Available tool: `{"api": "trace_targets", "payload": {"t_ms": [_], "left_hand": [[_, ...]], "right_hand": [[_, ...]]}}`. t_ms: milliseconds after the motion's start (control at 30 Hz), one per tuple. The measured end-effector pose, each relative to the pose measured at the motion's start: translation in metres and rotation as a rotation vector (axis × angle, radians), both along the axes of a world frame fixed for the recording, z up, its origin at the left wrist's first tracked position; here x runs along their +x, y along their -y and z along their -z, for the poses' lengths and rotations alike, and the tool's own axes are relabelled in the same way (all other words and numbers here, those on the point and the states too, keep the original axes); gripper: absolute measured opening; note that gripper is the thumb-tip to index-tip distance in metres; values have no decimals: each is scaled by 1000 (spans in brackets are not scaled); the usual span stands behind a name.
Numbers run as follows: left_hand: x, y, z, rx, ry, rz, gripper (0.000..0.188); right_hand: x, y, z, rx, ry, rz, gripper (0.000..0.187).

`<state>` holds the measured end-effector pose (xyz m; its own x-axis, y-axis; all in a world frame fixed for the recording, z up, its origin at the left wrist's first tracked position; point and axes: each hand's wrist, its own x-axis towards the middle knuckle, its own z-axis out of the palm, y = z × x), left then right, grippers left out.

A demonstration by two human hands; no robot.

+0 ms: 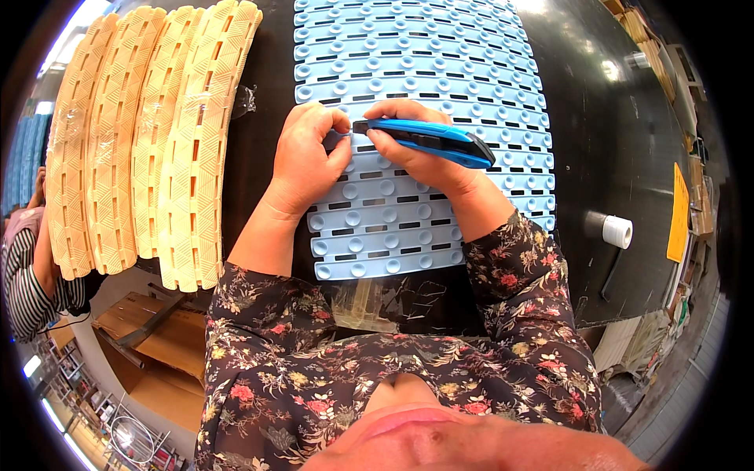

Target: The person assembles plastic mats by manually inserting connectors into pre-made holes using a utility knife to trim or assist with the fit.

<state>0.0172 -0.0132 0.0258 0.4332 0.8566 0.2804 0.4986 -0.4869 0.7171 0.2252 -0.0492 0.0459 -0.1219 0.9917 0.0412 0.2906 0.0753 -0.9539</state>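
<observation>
- Head cam: right hand (436, 174), around 1 o'clock, has a solid grip on a blue-and-black utility knife (428, 135), fingers on the upper side and thumb underneath. Nose of the knife points a bit above 9 o'clock, back end toward 4.
- Left hand (305, 157) sits at 11 o'clock, pretty narrow, thumb and index tips close together just beside the knife's nose. Can't tell if it's pinching anything, tbh.
- Both hands are over a light blue slotted mat (463, 86) covered in round suction cups. It's right under them, running from 12 o'clock down toward the person's chest.
- All that's on a shiny black worktop (605, 125), with clear tape (365, 306) stuck near its edge around 6 o'clock.
- Over at 10 o'clock there are four cream-yellow textured mats (192, 149) side by side, slotted too, with a crumpled bit of clear film (245, 100) just beside them.
- At 3 o'clock you've got a white roll (617, 232), and farther out an orange-yellow sheet (678, 213).
- Open cardboard box (161, 334) down at 8 o'clock, plus another person's striped sleeve (23, 263) way out at 9.
</observation>
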Motion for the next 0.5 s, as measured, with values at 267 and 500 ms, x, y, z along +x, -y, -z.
{"api": "trace_targets", "payload": {"t_ms": [267,500], "left_hand": [[1,0,-1,-10,10,-2,15],[-2,0,-1,-15,-1,-2,16]], "right_hand": [[2,0,0,23,15,2,26],[0,-1,-6,-17,17,-4,26]]}}
